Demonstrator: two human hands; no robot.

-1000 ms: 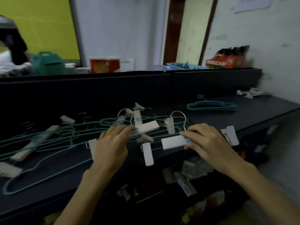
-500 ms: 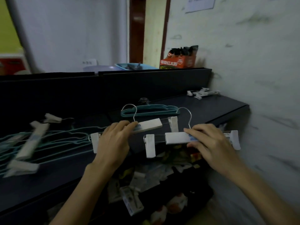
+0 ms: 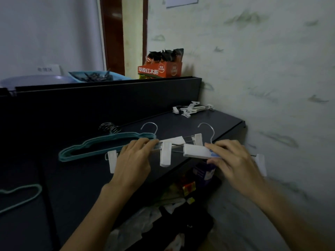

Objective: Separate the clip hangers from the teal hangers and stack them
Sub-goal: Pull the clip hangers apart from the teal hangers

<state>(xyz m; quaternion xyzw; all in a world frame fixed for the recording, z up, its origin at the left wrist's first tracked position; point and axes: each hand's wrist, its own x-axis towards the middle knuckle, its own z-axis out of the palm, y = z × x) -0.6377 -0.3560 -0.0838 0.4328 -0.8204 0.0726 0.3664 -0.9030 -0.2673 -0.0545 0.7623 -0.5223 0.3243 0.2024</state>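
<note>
My left hand (image 3: 133,160) grips a white clip hanger (image 3: 174,141) by its middle bar, lifted above the dark table (image 3: 208,122). My right hand (image 3: 233,160) pinches a second white clip hanger (image 3: 196,151) at its central block, beside and slightly in front of the first. Just behind my left hand, a stack of teal hangers (image 3: 101,144) lies flat on the table. A pile of white clip hangers (image 3: 192,107) sits in the far right corner by the wall. One loose teal hanger (image 3: 21,194) shows at the left edge.
A dark partition (image 3: 108,98) backs the table, with an orange snack box (image 3: 160,69) and a blue tray (image 3: 97,77) on top. The wall (image 3: 262,69) stands close on the right. Below the table edge lies cluttered packaging (image 3: 181,196).
Both hands have carried the two clip hangers to the right, away from the scattered teal hangers, past the teal stack toward the table's right end. The view turned right with them.
</note>
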